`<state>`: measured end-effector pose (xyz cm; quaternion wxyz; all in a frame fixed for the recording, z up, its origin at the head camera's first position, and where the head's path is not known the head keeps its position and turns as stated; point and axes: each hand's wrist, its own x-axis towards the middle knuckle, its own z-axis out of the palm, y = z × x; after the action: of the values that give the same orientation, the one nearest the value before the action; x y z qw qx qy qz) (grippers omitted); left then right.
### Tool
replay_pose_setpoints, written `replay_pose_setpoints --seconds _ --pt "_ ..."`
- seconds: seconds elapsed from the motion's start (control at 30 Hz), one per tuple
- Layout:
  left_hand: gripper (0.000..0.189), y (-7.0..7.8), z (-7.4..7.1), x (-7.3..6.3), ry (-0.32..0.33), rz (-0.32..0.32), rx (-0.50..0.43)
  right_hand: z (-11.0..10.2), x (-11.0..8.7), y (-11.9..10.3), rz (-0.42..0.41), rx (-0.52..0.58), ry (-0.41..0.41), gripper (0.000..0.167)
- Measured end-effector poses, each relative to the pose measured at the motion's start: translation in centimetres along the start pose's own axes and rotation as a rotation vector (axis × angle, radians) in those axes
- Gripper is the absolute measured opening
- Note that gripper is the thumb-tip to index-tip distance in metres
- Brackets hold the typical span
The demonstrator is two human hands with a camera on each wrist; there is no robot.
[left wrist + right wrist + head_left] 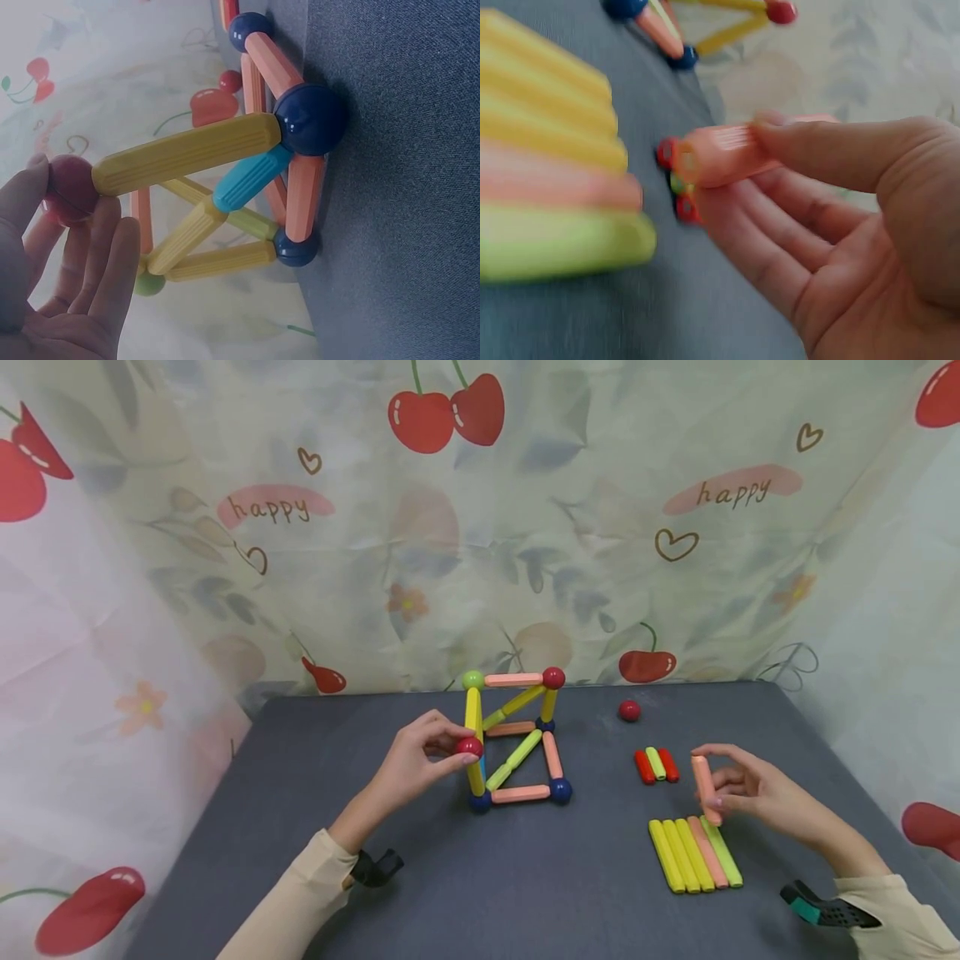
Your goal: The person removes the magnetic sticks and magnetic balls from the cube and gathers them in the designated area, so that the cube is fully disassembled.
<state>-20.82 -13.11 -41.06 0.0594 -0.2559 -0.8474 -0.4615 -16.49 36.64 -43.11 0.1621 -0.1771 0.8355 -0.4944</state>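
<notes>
My left hand [420, 750] pinches a red ball [469, 747] between thumb and fingers. In the left wrist view that ball sits at the upper end of a yellow rod [187, 152], whose lower end meets a navy ball [311, 120]. They belong to a box-like frame of rods and balls, with a green ball [473, 680] and another red ball [553, 677] at its far top corners. A blue rod [251, 178] slants within one side. At the right, my right hand [761, 793] grips a peach rod [705, 787] above a row of rods.
Long yellow rods [667, 857], a peach rod [707, 852] and a green rod [722, 852] lie side by side under my right hand. Short red and green rods [656, 763] lie behind them. A loose red ball [629, 711] rests near the table's back edge, by the printed curtain [480, 527].
</notes>
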Motion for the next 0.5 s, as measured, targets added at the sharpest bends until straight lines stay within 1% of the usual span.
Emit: replay_pose_setpoints --seconds 0.1,0.2,0.33,0.5 --pt "0.031 0.1 0.0 0.0 0.000 -0.003 0.003 -1.0 -1.1 1.5 0.075 0.020 -0.048 0.057" --pt "0.031 0.1 0.0 0.1 -0.003 -0.007 0.003 -1.7 -2.0 2.8 0.124 0.061 -0.087 0.053" --pt "0.031 0.2 0.0 0.0 -0.002 -0.010 0.006 -1.9 -2.7 4.2 0.146 0.124 -0.124 0.049" --pt "0.032 0.1 0.0 0.0 0.000 0.003 0.002 -1.7 -2.9 4.9 0.168 0.183 -0.166 0.046"
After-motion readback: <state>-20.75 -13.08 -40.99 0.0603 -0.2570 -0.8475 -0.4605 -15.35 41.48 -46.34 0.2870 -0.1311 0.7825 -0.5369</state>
